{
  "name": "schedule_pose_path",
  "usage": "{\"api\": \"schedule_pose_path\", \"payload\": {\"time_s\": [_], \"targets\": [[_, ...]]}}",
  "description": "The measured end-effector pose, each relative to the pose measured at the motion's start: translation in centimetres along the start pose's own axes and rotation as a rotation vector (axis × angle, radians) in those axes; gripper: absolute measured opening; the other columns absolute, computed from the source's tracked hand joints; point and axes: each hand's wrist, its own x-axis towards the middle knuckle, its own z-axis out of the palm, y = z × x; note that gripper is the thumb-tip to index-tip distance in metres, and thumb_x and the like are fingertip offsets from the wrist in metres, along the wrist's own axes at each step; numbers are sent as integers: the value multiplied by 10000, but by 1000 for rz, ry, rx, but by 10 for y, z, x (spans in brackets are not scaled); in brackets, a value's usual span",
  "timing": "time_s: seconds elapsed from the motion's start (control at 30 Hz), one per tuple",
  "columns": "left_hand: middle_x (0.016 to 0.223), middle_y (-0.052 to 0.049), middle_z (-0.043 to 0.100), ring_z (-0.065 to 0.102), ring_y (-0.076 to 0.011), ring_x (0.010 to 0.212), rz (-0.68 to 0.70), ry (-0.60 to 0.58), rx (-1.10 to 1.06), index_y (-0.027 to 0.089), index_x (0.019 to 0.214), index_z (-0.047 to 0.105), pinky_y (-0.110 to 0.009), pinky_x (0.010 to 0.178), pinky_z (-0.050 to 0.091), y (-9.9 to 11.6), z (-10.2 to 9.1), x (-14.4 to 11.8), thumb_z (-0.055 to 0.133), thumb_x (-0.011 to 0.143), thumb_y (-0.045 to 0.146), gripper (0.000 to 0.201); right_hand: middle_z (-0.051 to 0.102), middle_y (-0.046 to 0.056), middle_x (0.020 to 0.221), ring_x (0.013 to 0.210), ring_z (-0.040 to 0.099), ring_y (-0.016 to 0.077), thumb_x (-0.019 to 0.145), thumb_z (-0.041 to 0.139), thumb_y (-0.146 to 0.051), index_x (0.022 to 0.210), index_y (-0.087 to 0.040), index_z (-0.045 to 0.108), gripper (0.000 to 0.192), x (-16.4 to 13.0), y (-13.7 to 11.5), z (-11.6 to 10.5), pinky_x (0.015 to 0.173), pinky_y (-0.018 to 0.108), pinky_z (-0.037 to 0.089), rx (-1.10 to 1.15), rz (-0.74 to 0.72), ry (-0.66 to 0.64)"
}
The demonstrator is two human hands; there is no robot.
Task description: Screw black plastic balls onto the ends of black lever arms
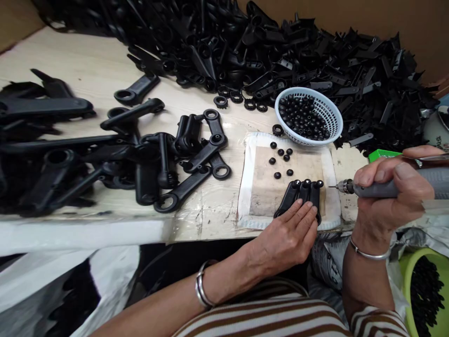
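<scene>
Pressing 3 black arms (303, 194) flat, left hand (287, 236) | right hand (389, 187) grip wraps grey rotary tool (386, 187)

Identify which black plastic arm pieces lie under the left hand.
The three black plastic arms side by side on the beige pad, pinned by the left hand; the others lie loose leftward.

A big heap (280, 42) of black plastic parts runs along the far edge of my table (87, 65), and looser black arms (140, 154) lie scattered over its left half. A white basket (308, 115) full of black caps sits just past the pad, with a few rings (242, 99) beside it and a green box (382, 155) to its right. A green tub (426, 292) of caps stands low by my right side
</scene>
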Motion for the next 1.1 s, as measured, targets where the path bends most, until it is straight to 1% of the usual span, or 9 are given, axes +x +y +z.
{"api": "schedule_pose_path", "payload": {"time_s": [0.1,0.27,0.4,0.53,0.67,0.73,0.87,0.97,1.1], "targets": [[1151,-204,694,668,-288,1112,11,12,-8,19,1018,660,-441,1014,531,1,-3,1,497,904,51,202,432,-90,484,361,429,102,698,572,-175,813,-263,587,146,-2,-4,0,355,251,356,2,-8,2],[1127,-189,706,685,-272,1079,21,9,-12,28,998,671,-417,1005,538,2,-4,3,474,907,48,218,438,-82,481,382,448,104,706,539,-137,765,-267,581,149,-5,-5,-2,374,246,362,-24,-23,-31],[1157,-201,693,674,-269,1104,47,-34,20,34,1029,669,-427,1022,524,5,-6,1,465,905,59,240,451,-83,494,381,443,100,709,553,-137,812,-256,617,169,-6,-5,-3,375,250,360,25,-21,-14],[1133,-208,700,685,-277,1079,67,-22,27,24,1024,666,-430,988,546,10,-8,0,468,899,64,238,449,-86,484,373,422,101,692,538,-129,821,-255,616,197,-8,-6,-4,357,248,353,36,-14,3],[1114,-216,703,694,-283,1055,55,-8,22,19,1002,664,-439,978,550,12,-7,0,471,890,54,226,439,-92,483,373,423,100,685,549,-157,828,-263,596,184,-9,-6,-6,356,239,353,13,-10,-21],[1124,-215,700,688,-277,1070,48,-20,21,21,1012,658,-435,987,544,13,-6,0,479,892,57,219,441,-95,487,371,433,102,689,566,-173,843,-257,588,177,-9,-6,-7,368,246,365,25,3,-24],[1150,-186,698,672,-258,1104,27,-28,4,38,1028,653,-422,1023,518,11,-6,-2,480,889,44,223,435,-100,480,362,425,105,680,563,-177,860,-263,595,202,-8,-7,-5,370,254,365,33,19,-11],[1155,-152,703,669,-251,1104,8,-14,-14,59,1030,658,-420,1008,522,9,-6,-4,447,902,44,247,430,-92,478,368,420,102,674,546,-162,831,-264,614,199,-8,-8,-3,367,252,351,22,5,-10],[1210,-137,684,650,-244,1134,7,-70,-12,78,1071,655,-424,980,521,7,-9,-5,417,922,60,282,425,-79,489,380,412,111,696,539,-152,834,-257,621,192,-10,-8,-4,371,267,345,37,-3,-2]]}}
